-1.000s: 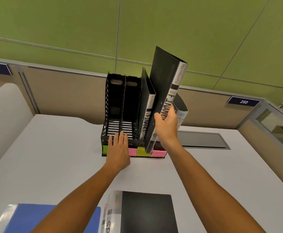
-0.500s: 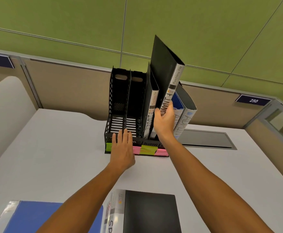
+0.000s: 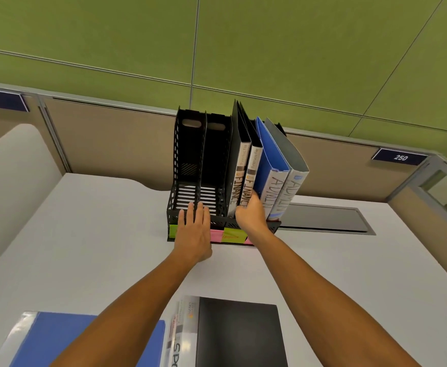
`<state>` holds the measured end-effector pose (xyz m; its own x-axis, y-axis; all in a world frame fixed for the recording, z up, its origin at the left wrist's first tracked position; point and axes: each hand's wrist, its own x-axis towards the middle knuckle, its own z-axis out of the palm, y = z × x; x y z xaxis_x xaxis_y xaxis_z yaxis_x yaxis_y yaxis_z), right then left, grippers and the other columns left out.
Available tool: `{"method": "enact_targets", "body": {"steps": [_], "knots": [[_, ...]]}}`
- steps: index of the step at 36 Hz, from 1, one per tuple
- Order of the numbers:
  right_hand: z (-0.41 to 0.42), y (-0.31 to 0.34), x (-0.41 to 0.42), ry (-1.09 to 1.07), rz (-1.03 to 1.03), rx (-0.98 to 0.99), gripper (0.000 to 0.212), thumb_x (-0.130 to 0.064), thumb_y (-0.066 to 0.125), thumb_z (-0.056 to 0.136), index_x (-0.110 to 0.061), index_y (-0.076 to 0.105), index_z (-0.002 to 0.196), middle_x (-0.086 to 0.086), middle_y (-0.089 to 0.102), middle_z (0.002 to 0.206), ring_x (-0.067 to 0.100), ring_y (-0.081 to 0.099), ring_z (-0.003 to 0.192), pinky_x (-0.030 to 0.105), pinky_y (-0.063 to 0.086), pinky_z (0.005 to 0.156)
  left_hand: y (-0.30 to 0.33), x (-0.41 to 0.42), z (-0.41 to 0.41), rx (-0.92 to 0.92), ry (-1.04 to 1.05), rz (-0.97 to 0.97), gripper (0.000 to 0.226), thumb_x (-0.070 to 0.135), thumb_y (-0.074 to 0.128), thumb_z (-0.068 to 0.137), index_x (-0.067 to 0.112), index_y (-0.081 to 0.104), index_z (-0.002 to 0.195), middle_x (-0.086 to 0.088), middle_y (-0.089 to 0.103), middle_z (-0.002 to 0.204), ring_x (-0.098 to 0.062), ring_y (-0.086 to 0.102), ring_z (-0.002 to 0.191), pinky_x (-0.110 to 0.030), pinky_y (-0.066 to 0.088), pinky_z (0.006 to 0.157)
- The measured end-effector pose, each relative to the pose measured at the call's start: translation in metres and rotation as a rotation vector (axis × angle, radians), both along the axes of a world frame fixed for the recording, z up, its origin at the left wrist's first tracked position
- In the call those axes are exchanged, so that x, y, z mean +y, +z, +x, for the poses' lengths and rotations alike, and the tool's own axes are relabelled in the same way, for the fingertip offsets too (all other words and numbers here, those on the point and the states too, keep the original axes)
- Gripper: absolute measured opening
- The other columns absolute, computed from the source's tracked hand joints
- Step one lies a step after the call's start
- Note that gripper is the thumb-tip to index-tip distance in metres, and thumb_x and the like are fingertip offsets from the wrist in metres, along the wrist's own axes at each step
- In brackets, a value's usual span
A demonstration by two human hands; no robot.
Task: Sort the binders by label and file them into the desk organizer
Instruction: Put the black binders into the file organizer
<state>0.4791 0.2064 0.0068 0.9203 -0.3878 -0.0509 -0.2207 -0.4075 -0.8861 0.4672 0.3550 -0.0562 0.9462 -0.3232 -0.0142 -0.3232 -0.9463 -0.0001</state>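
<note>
A black desk organizer (image 3: 190,160) stands at the back of the white desk (image 3: 84,247), with green and pink sticky labels along its front. Its two left slots are empty. The third slot holds two black FINANCE binders (image 3: 239,170), side by side. My right hand (image 3: 253,214) grips the spine of the right FINANCE binder (image 3: 251,168) low down. A blue ADMIN binder (image 3: 270,165) and a grey ADMIN binder (image 3: 288,165) lean in the right slot. My left hand (image 3: 194,230) rests flat on the organizer's front edge, fingers straight.
Near me on the desk lie a black binder (image 3: 239,335) with a clear spine and a blue binder (image 3: 58,340). A grey cable hatch (image 3: 323,218) is set into the desk to the right of the organizer. A beige partition rises behind.
The black FINANCE binder in my right hand has gone down from a raised tilt into the third slot and now stands beside the other FINANCE binder. My left hand has stayed put.
</note>
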Motion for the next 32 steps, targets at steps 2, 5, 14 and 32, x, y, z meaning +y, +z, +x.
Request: {"method": "enact_targets", "body": {"steps": [2,5,14,32], "knots": [[-0.005,0.002,0.0,0.009,0.026,0.03,0.043,-0.004,0.06,0.094,-0.026,0.053,0.13,-0.006,0.059,0.122,0.018,0.051,0.116,0.044,0.048,0.1,0.005,0.002,-0.003,0.031,-0.001,0.001,0.1,0.046,0.06,0.091,0.008,-0.002,0.159,-0.018,-0.004,0.167,-0.041,-0.005,0.153,-0.056,0.004,0.124],[-0.02,0.004,-0.003,0.02,0.051,0.035,0.044,-0.002,0.058,0.093,-0.028,0.052,0.128,-0.009,0.056,0.121,0.02,0.05,0.124,0.042,0.044,0.103,0.01,0.004,-0.015,0.054,0.003,-0.016,0.097,0.049,0.057,0.093,0.007,0.0,0.159,-0.018,-0.002,0.167,-0.039,-0.001,0.154,-0.054,0.007,0.124],[-0.111,-0.014,-0.022,0.12,0.017,0.096,0.06,-0.011,0.058,0.097,-0.025,0.036,0.151,-0.003,0.045,0.151,0.013,0.048,0.119,0.024,0.044,0.089,0.002,0.031,-0.085,0.286,0.081,-0.268,0.085,0.041,0.063,0.095,0.011,0.015,0.158,-0.01,0.017,0.166,-0.03,0.023,0.151,-0.044,0.031,0.119],[-0.32,-0.105,-0.026,0.414,-0.213,0.377,0.071,-0.03,0.06,0.098,-0.029,0.023,0.158,-0.004,0.014,0.167,0.02,0.018,0.153,0.037,0.023,0.121,-0.035,0.077,-0.29,0.395,0.317,-0.808,0.074,0.04,0.07,0.091,0.024,0.034,0.153,0.007,0.051,0.146,-0.016,0.051,0.133,-0.025,0.042,0.102]]}}
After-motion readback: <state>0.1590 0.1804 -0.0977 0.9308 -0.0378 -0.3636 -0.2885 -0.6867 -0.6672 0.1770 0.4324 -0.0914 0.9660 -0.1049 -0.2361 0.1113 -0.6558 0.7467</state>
